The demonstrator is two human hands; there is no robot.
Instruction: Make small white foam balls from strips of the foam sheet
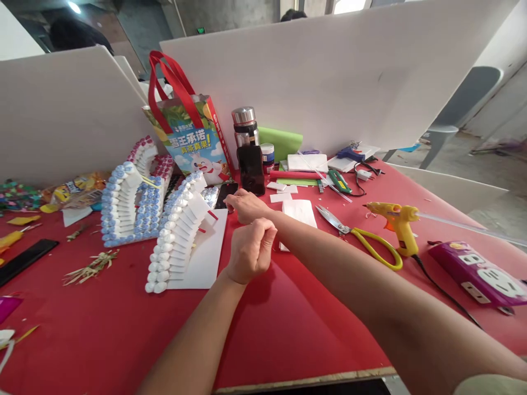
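Observation:
My left hand [252,249] is closed in a fist above the red table [263,323]; whatever is inside it, if anything, is hidden. Just beyond it my right hand [249,207] reaches across to the left, its index finger out at the near edge of a dark phone [228,193] lying flat. Left of both hands stands a curved, fan-like piece with rows of white round tips [167,247], on a white board [209,258]. Behind it are a similar blue-tipped piece [119,203] and a pink-tipped one [142,151].
A second phone [252,170] leans upright before a steel flask [244,118], beside a printed bag [193,137]. To the right lie white pads [298,211], yellow-handled scissors [370,244], a yellow glue gun [397,219] and a purple power strip [473,271]. White panels [308,88] stand behind.

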